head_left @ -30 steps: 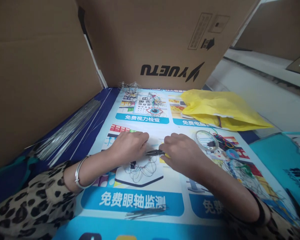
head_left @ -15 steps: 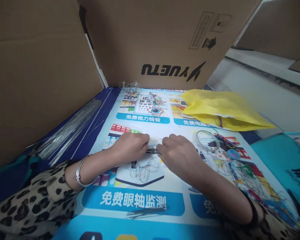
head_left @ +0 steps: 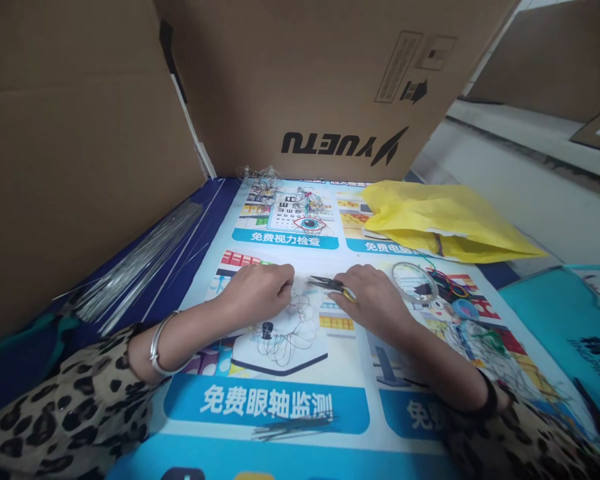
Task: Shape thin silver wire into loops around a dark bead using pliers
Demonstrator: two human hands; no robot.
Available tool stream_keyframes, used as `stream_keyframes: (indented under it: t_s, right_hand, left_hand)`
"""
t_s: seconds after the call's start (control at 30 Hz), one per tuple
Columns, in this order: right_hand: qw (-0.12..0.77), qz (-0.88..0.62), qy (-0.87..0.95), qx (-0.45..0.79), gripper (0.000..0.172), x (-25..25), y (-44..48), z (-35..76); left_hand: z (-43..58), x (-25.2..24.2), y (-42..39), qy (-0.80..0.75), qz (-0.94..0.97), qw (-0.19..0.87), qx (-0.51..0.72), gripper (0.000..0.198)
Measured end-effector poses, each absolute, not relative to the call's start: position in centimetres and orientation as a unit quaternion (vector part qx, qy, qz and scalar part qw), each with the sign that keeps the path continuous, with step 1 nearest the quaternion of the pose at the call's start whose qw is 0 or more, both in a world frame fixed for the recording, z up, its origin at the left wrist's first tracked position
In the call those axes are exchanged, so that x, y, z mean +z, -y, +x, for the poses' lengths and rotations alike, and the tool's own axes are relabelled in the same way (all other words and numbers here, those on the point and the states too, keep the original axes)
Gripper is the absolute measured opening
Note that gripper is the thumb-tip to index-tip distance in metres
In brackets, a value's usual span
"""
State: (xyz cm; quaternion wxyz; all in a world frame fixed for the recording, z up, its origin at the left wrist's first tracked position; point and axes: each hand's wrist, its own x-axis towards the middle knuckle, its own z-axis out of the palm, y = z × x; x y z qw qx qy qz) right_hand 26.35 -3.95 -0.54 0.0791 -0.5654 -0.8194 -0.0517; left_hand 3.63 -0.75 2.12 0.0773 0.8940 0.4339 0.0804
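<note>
My left hand [head_left: 260, 293] is closed, pinching the top of a looped thin-wire flower shape [head_left: 287, 327] that lies on a printed poster [head_left: 280, 400]. A silver bangle sits on that wrist. My right hand [head_left: 375, 300] grips small pliers [head_left: 330, 285] with yellow handles. The dark jaws point left and sit a little apart from the wire shape. Both forearms wear leopard-print sleeves.
A bundle of straight silver wires [head_left: 130, 267] lies at the left. Cardboard box walls [head_left: 305, 87] stand behind and left. A yellow bag [head_left: 445, 220], a clear tape roll [head_left: 414, 280], coloured wire tangles [head_left: 475, 333] and a teal bag [head_left: 570, 333] lie right. Short dark wires [head_left: 295, 423] lie near.
My right hand has drawn the pliers away from the wire shape, up and to the right. My left hand has kept its hold on the wire.
</note>
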Motion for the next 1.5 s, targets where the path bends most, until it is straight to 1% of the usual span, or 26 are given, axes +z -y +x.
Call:
stream_keyframes:
  t_s: [0.1, 0.2, 0.3, 0.37, 0.47, 0.57, 0.77, 0.87, 1.03, 1.33, 1.5]
  right_hand:
    - [0.088, -0.573, 0.811, -0.076, 0.032, -0.5, 4.1, 26.2]
    - [0.135, -0.567, 0.808, -0.086, 0.032, 0.0, 4.6, 25.4]
    - [0.204, -0.530, 0.823, -0.005, 0.024, 0.3, 5.3, 23.8]
    - [0.225, -0.508, 0.829, 0.056, 0.025, 0.4, 5.6, 22.6]
    - [0.193, -0.523, 0.825, 0.092, 0.018, 0.3, 5.7, 21.3]
    - [0.156, -0.552, 0.812, 0.105, 0.017, 0.2, 5.7, 20.8]
    - [0.164, -0.581, 0.792, 0.092, 0.012, 0.1, 5.8, 20.8]
    - [0.141, -0.579, 0.798, 0.091, 0.009, 0.0, 5.8, 20.8]
    - [0.105, -0.589, 0.798, 0.074, 0.011, 0.1, 5.9, 20.7]
    - [0.143, -0.593, 0.788, 0.089, 0.013, -0.6, 5.9, 20.2]
    - [0.148, -0.584, 0.794, 0.083, 0.013, -1.0, 5.8, 20.4]
  left_hand:
    - [3.6, 2.2, 0.8, -0.436, 0.892, 0.083, 0.086, 0.013]
    - [3.7, 2.1, 0.9, -0.442, 0.889, 0.082, 0.091, 0.013]
    - [3.9, 1.9, 1.0, -0.450, 0.884, 0.084, 0.093, 0.012]
    - [4.0, 1.9, 1.2, -0.454, 0.881, 0.087, 0.098, 0.011]
    - [4.2, 1.9, 1.5, -0.457, 0.879, 0.089, 0.106, 0.012]
    - [4.3, 1.8, 1.6, -0.455, 0.879, 0.088, 0.109, 0.012]
    - [4.3, 1.7, 1.8, -0.458, 0.876, 0.092, 0.122, 0.013]
    - [4.3, 1.6, 1.8, -0.457, 0.875, 0.095, 0.127, 0.013]
    - [4.4, 1.6, 1.9, -0.458, 0.876, 0.089, 0.124, 0.014]
    - [4.6, 1.6, 2.1, -0.460, 0.878, 0.079, 0.102, 0.016]
    - [4.6, 1.6, 2.1, -0.455, 0.883, 0.072, 0.089, 0.016]
